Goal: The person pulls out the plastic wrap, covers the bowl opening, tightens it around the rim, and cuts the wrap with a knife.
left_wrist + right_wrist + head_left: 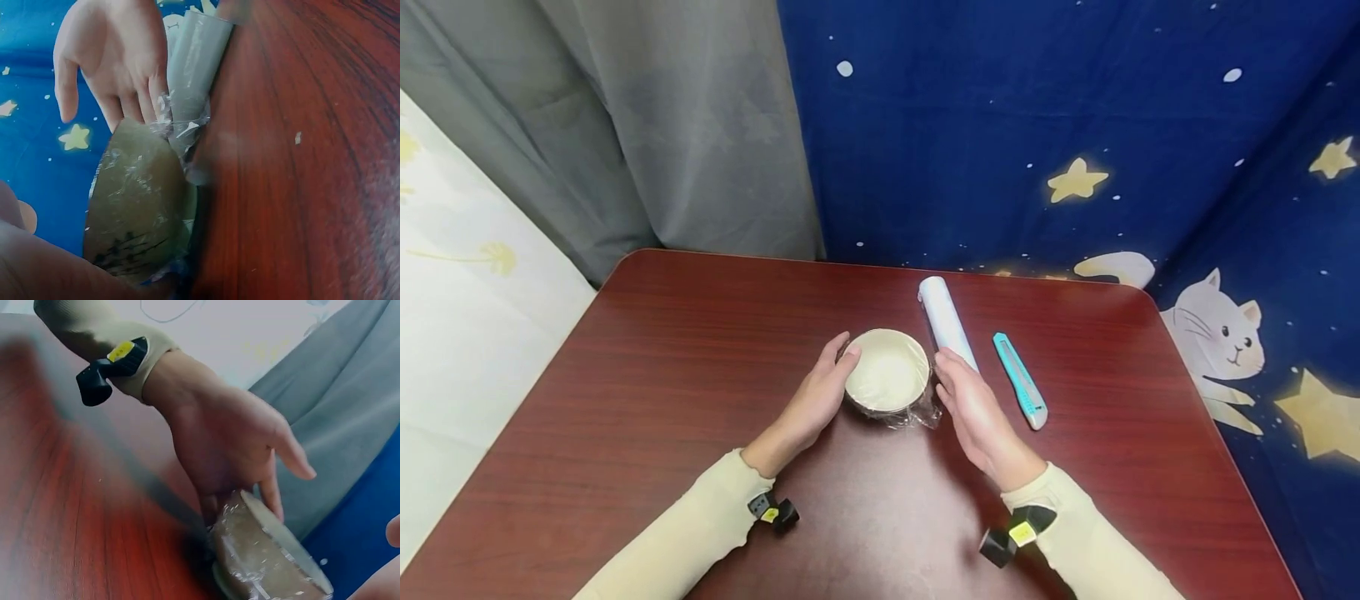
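Note:
A pale bowl (887,371) stands upright on the table, with clear plastic film (919,414) over its mouth and down its side. Loose film bunches at the bowl's lower right. My left hand (814,400) rests against the bowl's left side, its thumb near the rim and standing apart from the fingers. On the other side is my right hand (976,421), fingers extended, close beside the bowl and the bunched film; whether it touches the bowl I cannot tell. The left wrist view shows dark markings on the film-covered bowl (137,194).
A white roll (946,317) lies behind the right hand, partly hidden by its fingers. Farther right lies a turquoise utility knife (1021,381). The reddish-brown table (700,333) meets grey and blue curtains (940,142) at its back edge.

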{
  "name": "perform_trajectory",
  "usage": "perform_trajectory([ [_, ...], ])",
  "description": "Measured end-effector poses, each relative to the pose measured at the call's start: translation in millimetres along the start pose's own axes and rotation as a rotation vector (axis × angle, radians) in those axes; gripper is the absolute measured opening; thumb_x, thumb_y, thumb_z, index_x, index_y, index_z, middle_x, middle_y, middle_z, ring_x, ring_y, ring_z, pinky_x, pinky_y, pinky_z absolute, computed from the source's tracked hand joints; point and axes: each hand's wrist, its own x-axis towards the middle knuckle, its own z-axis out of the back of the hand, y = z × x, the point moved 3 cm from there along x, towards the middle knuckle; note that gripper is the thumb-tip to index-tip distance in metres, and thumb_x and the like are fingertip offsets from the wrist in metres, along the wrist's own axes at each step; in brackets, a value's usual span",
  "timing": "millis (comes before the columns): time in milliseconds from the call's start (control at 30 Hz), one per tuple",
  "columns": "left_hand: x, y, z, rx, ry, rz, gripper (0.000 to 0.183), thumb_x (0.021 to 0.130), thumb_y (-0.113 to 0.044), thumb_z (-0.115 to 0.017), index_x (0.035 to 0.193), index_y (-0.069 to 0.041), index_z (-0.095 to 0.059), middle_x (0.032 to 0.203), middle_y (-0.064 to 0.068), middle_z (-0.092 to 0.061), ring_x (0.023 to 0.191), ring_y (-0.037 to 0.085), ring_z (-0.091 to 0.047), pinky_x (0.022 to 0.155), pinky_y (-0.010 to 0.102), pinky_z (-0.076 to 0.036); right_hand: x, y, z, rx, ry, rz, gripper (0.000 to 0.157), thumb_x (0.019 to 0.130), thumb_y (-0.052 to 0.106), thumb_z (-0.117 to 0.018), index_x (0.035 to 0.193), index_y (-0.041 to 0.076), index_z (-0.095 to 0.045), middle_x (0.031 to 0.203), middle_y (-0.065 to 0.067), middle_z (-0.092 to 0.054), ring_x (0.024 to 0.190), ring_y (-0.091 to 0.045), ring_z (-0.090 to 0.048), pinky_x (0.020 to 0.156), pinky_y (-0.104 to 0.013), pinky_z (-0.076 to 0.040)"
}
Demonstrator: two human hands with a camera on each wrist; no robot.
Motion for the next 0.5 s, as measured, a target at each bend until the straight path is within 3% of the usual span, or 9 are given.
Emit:
perform_trajectory([
  [167, -0.3, 3.2, -5.9, -0.038, 0.01, 0.003, 0.073, 0.117, -0.044, -0.044, 0.174, -0.004, -0.021, 0.179, 0.019, -0.027, 0.166, 0.032, -0.018, 0.134, 0.053, -0.013, 11.5, -9.8, -7.4, 0.041, 0.035, -0.036, 0.069, 0.119, 0.029, -0.035, 0.169, -0.013, -0.013, 0.178, -0.031, -0.014, 0.167, -0.041, -0.009, 0.135, -0.049, -0.01],
  [500, -3.9, 7.0, -14.8, -0.032, -0.041, 0.026, 0.076, 0.115, -0.046, -0.05, 0.175, -0.009, -0.022, 0.175, 0.022, -0.033, 0.163, 0.036, -0.025, 0.132, 0.056, -0.016, 13.2, -17.6, -21.9, 0.113, 0.075, -0.001, 0.063, 0.12, 0.031, -0.029, 0.169, -0.008, -0.027, 0.178, -0.023, -0.025, 0.167, -0.035, -0.014, 0.135, -0.047, -0.011],
])
